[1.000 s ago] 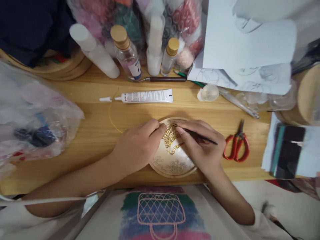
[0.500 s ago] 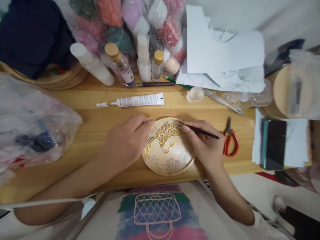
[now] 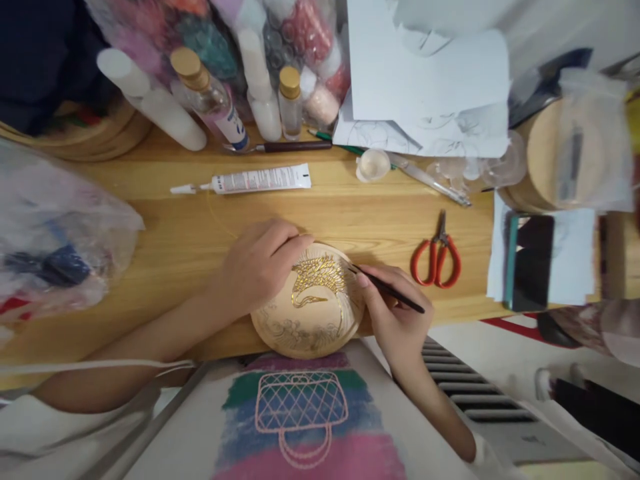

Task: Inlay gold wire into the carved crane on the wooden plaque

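A round pale wooden plate (image 3: 280, 320) lies at the front edge of the table. On it is a bird design (image 3: 320, 273) in gold wire, with grey drawn waves below. My left hand (image 3: 263, 263) rests over the plate's upper left rim, fingers bent and pressed together, gripping it; the thumb is hidden. Pinched between thumb and fingers of my right hand (image 3: 400, 313) are slim black tweezers (image 3: 393, 291), their tip at the bird's right side. Red-handled snips (image 3: 437, 257) lie beyond my right hand.
Behind the plate lies a white tube (image 3: 263, 179) with a pointed nozzle. Bottles (image 3: 215, 107) and bagged coloured jars line the back. A small cup (image 3: 373, 165), papers (image 3: 430, 100) and a phone (image 3: 531, 260) are to the right. A plastic bag (image 3: 65, 233) lies at left.
The plate has turned clockwise and come closer to my body, both hands moving with it. The snips, partly hidden before, show fully. The whole view has shifted.
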`<state>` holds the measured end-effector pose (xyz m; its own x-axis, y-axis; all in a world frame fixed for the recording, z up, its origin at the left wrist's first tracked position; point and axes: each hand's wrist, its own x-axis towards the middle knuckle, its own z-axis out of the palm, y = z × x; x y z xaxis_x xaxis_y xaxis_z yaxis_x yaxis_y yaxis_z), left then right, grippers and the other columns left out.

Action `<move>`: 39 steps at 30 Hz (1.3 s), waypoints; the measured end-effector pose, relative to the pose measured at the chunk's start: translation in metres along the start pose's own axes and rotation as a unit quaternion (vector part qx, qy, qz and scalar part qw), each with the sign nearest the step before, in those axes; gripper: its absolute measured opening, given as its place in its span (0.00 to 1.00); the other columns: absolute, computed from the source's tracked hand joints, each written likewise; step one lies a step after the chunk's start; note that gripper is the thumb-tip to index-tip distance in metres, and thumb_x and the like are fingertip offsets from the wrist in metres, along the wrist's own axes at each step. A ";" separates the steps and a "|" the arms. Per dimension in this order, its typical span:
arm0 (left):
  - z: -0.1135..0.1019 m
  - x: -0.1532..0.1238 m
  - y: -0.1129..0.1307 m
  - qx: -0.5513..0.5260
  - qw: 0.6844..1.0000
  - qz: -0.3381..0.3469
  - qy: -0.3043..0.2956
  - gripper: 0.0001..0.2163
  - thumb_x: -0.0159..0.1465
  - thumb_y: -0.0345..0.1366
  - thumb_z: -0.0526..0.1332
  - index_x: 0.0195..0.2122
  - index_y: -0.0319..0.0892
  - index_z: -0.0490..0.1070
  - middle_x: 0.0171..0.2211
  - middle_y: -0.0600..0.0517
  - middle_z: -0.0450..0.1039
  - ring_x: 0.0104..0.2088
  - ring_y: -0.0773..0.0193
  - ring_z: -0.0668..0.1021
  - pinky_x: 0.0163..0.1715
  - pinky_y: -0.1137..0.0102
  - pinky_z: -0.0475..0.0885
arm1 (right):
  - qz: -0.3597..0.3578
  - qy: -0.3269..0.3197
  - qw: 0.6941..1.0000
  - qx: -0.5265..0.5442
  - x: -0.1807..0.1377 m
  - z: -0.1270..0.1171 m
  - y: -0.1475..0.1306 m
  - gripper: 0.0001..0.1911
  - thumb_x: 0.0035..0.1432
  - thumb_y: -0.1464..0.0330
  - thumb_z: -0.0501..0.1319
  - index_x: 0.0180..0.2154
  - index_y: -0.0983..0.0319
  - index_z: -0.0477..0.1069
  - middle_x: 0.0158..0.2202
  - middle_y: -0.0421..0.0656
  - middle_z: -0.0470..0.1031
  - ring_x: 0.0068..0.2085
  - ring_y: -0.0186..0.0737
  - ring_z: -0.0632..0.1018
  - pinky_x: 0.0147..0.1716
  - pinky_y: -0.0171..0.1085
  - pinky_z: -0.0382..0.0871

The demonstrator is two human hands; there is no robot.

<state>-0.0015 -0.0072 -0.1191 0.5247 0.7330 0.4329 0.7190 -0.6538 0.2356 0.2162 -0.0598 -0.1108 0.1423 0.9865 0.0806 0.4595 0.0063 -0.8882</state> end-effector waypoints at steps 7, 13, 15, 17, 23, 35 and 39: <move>0.010 0.011 -0.009 0.008 0.998 0.054 0.013 0.09 0.70 0.28 0.52 0.44 0.42 0.72 0.32 0.52 0.74 0.32 0.64 0.75 0.34 0.69 0.71 | -0.010 0.004 1.000 0.022 -0.006 -0.006 0.002 0.08 0.57 0.74 0.67 0.38 0.56 0.79 0.34 0.38 0.82 0.36 0.35 0.81 0.37 0.37 0.77; 0.014 0.018 -0.016 -0.006 0.996 0.087 0.013 0.08 0.71 0.29 0.53 0.43 0.40 0.72 0.32 0.51 0.73 0.34 0.63 0.74 0.35 0.69 0.72 | -0.068 -0.007 0.997 0.032 0.006 0.001 0.008 0.09 0.57 0.74 0.67 0.39 0.56 0.79 0.34 0.38 0.81 0.37 0.36 0.80 0.37 0.39 0.77; 0.015 0.017 -0.018 -0.020 0.997 0.071 0.012 0.09 0.71 0.30 0.53 0.44 0.41 0.72 0.33 0.51 0.74 0.34 0.63 0.74 0.35 0.69 0.72 | -0.085 -0.017 0.996 0.034 0.008 0.004 0.009 0.09 0.57 0.74 0.67 0.40 0.56 0.79 0.35 0.38 0.82 0.37 0.36 0.80 0.38 0.39 0.77; 0.015 0.015 -0.019 -0.042 0.998 0.044 0.001 0.09 0.71 0.31 0.52 0.44 0.43 0.72 0.33 0.52 0.74 0.34 0.64 0.73 0.35 0.69 0.71 | -0.101 -0.023 0.994 0.032 0.009 0.006 0.010 0.10 0.57 0.75 0.67 0.40 0.56 0.79 0.36 0.38 0.82 0.37 0.36 0.81 0.38 0.40 0.77; 0.013 0.015 -0.020 -0.091 0.995 0.012 -0.030 0.11 0.72 0.33 0.51 0.43 0.44 0.73 0.34 0.52 0.75 0.34 0.64 0.73 0.36 0.68 0.70 | -0.110 -0.030 0.993 0.001 0.008 0.007 0.011 0.11 0.58 0.75 0.66 0.41 0.55 0.79 0.37 0.40 0.82 0.37 0.39 0.81 0.38 0.44 0.78; 0.016 0.016 -0.017 -0.043 0.998 0.046 0.014 0.08 0.70 0.30 0.53 0.42 0.41 0.72 0.32 0.51 0.73 0.32 0.63 0.73 0.34 0.69 0.71 | -0.116 -0.039 0.992 -0.015 0.008 0.007 0.012 0.13 0.57 0.75 0.67 0.43 0.54 0.79 0.37 0.39 0.82 0.37 0.37 0.80 0.39 0.41 0.77; 0.016 0.015 -0.018 -0.058 0.998 0.036 -0.002 0.10 0.71 0.30 0.52 0.42 0.41 0.73 0.33 0.51 0.74 0.33 0.63 0.74 0.33 0.68 0.71 | -0.117 -0.036 0.992 -0.019 0.008 0.007 0.013 0.12 0.57 0.74 0.67 0.42 0.54 0.79 0.37 0.40 0.82 0.37 0.39 0.80 0.38 0.44 0.78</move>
<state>0.0007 0.0188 -0.1302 0.5750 0.6837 0.4494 0.6222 -0.7221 0.3024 0.2167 -0.0504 -0.1248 -0.0341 0.9678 0.2492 0.5062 0.2317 -0.8307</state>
